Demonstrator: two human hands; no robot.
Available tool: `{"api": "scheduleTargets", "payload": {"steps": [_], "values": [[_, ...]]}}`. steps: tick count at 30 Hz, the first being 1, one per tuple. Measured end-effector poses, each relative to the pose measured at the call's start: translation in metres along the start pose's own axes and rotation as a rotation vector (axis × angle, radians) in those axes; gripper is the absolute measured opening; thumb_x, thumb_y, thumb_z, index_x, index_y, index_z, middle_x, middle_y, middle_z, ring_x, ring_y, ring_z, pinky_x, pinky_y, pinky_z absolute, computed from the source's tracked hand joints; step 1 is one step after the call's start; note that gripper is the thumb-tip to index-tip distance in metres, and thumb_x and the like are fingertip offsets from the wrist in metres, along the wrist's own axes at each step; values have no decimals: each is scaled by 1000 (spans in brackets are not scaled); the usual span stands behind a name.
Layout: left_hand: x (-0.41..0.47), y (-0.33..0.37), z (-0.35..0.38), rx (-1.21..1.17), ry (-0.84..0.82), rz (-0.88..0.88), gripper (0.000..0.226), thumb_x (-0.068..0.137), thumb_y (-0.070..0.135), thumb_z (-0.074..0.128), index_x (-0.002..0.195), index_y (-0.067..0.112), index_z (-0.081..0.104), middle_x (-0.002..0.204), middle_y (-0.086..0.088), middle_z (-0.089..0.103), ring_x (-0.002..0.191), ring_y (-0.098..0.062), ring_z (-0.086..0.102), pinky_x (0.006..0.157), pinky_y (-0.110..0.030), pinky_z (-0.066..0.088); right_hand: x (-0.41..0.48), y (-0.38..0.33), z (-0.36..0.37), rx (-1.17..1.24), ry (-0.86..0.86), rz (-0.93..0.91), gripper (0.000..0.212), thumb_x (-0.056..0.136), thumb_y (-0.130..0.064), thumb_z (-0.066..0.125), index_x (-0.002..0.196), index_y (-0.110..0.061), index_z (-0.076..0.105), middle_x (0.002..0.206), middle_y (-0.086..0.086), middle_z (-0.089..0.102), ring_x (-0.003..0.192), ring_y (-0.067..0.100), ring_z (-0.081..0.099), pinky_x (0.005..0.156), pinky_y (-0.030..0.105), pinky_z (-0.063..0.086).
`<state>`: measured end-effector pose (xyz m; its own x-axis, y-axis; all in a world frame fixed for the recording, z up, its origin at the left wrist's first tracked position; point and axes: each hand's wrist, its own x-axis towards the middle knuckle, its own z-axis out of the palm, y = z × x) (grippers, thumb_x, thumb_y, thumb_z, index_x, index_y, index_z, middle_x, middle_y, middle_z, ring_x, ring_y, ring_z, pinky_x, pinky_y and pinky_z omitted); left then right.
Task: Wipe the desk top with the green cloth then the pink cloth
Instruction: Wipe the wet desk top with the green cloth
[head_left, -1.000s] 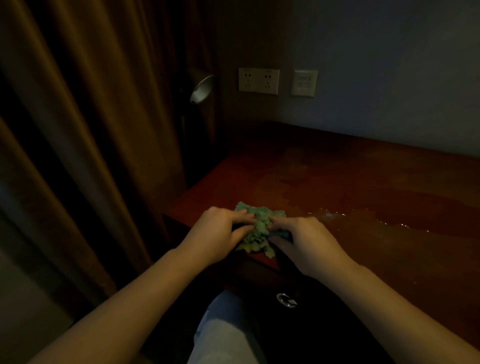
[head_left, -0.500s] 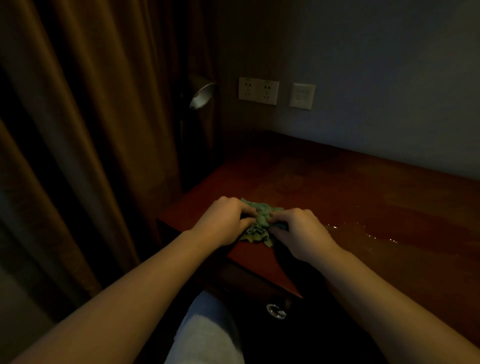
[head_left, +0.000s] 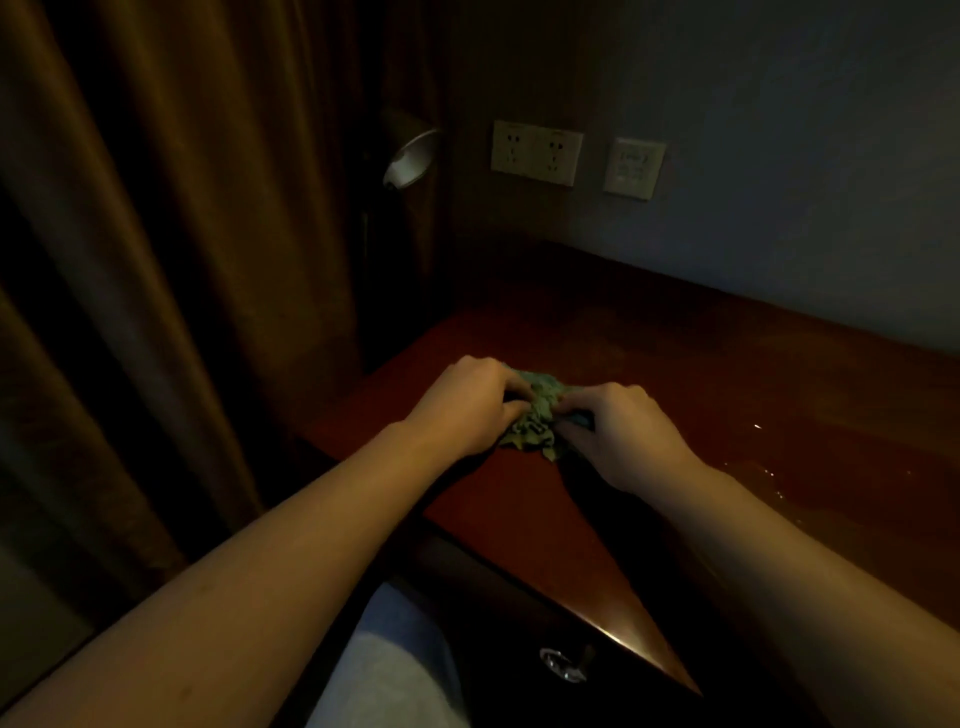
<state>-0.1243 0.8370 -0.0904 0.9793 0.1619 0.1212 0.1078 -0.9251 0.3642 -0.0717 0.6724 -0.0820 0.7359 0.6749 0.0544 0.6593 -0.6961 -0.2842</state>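
A crumpled green cloth (head_left: 537, 415) lies bunched on the dark red-brown desk top (head_left: 701, 374), near its left end. My left hand (head_left: 470, 402) grips the cloth's left side with curled fingers. My right hand (head_left: 618, 434) pinches its right side, fingers bent over the fabric. The two hands almost touch above the cloth. No pink cloth is in view.
Wet streaks (head_left: 763, 467) glint on the desk to the right of my hands. A lamp (head_left: 410, 156) stands at the desk's back left corner beside brown curtains (head_left: 156, 260). Wall sockets (head_left: 535, 151) and a switch (head_left: 632, 167) sit above. A drawer handle (head_left: 563, 665) shows below the front edge.
Both hands have bunched the green cloth tighter, curling from flat fingers into grips. Hands and cloth have shifted a little farther onto the desk, away from the front edge.
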Motion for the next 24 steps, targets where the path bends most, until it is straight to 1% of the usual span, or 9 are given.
{"api": "scheduleTargets", "payload": {"steps": [2,5,8,11,14,16,19,21,24], "values": [[7,0,0,11,13,-19,28,99,28,58,125,22,68,134,2,62,123,-18,56,106,-38,45,8,0,-2,-11,4,-1,29,98,-27,58,126,-21,63,124,1,65,106,21,62,86,31,52],[-6,-4,-2,-44,-71,27,29,98,31,60,124,24,67,134,6,61,125,-13,55,108,-34,44,-5,3,-5,-69,-65,-58,27,99,-29,56,125,-25,62,123,-2,65,102,18,63,85,30,53],[-14,-6,0,-43,-120,55,30,98,31,59,127,25,66,136,9,59,126,-10,54,109,-33,43,-17,8,-2,-74,-91,-87,29,99,-33,55,128,-28,60,131,-6,61,101,14,63,83,27,51],[3,1,1,-5,-65,13,31,99,32,58,128,25,65,135,5,61,125,-15,55,108,-36,44,1,14,-3,-37,-32,-44,28,99,-30,56,127,-25,61,129,-2,62,108,18,62,90,34,52],[25,7,2,6,-16,-24,30,99,31,59,126,22,67,133,0,63,122,-19,57,106,-38,45,21,17,-5,-4,22,3,27,99,-26,56,125,-22,63,125,2,64,108,23,62,91,37,52],[29,8,1,4,-30,-31,29,98,30,59,125,22,67,132,0,63,122,-19,57,106,-38,46,22,19,-5,-9,22,4,28,99,-26,56,126,-21,63,126,2,64,109,23,61,89,35,52],[17,3,-1,-11,-118,24,31,98,32,59,128,26,65,135,6,61,124,-13,55,107,-35,45,6,22,-5,-50,-31,-56,28,99,-29,56,125,-23,63,123,-1,65,103,18,63,82,26,50],[7,1,0,3,-171,74,33,99,32,57,131,28,62,138,8,58,125,-12,54,107,-35,45,-6,25,-4,-42,-57,-83,28,99,-32,57,126,-24,62,127,-4,63,107,15,62,88,28,52],[15,-1,4,-4,-138,70,33,100,34,55,132,29,62,139,6,57,126,-15,54,107,-36,45,2,30,-6,-18,-19,-51,31,98,-32,58,128,-25,61,134,-5,59,116,15,59,95,31,50]]}}
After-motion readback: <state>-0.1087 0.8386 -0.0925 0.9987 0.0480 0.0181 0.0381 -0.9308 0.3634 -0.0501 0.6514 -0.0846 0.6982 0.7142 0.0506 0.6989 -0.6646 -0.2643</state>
